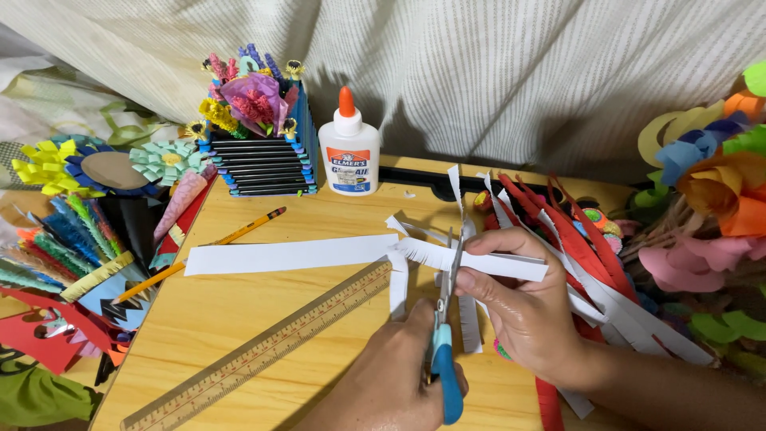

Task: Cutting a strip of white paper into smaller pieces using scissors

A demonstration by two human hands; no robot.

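On the wooden counter [239,319], a long white paper strip [287,257] lies in the middle, with a yellow pencil [199,255] to its left and a wooden ruler [263,351] in front. Behind stands a white glue bottle [349,152], just right of a blue stick box of paper flowers [259,164]. Red and white paper strips [590,263] lie at the right.

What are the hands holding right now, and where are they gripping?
The left hand grips blue-handled scissors by the handles. The right hand pinches a fringed white paper strip near its middle.
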